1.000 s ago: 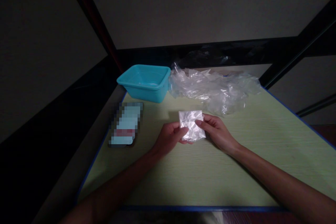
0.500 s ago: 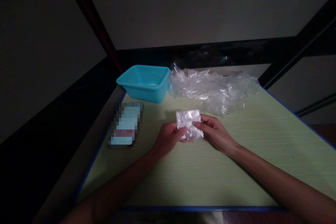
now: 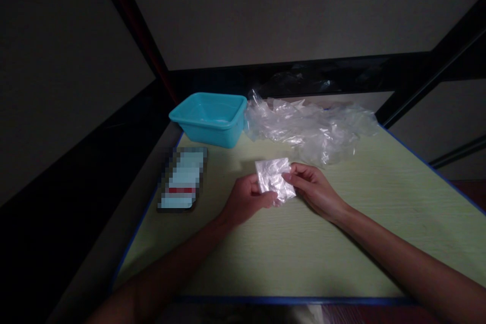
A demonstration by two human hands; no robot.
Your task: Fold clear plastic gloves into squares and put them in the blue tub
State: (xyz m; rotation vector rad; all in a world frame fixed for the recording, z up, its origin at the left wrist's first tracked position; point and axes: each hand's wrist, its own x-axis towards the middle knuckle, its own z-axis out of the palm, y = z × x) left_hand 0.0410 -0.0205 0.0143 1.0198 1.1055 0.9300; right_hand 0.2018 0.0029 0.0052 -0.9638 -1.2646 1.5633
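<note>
A folded clear plastic bag [image 3: 272, 176], roughly square and shiny, is held between my two hands above the table. My left hand [image 3: 248, 196] grips its lower left side, thumb on top and the other fingers partly hidden beneath. At the right edge, my right hand [image 3: 312, 186] pinches the bag with the thumb on its face. Behind it lies a loose heap of crumpled clear plastic bags [image 3: 315, 129], apart from both hands.
A turquoise plastic basin [image 3: 214, 134] stands at the back left of the table [image 3: 304, 258], beside the heap. A phone [image 3: 184, 177] with a blurred-out screen lies near the left edge. Blue edging runs round the table, and a wall [image 3: 284, 15] rises behind it.
My left thumb has slid a little down and right along the lower edge of the folded bag. The bag has tilted slightly, and my right hand has shifted slightly right.
</note>
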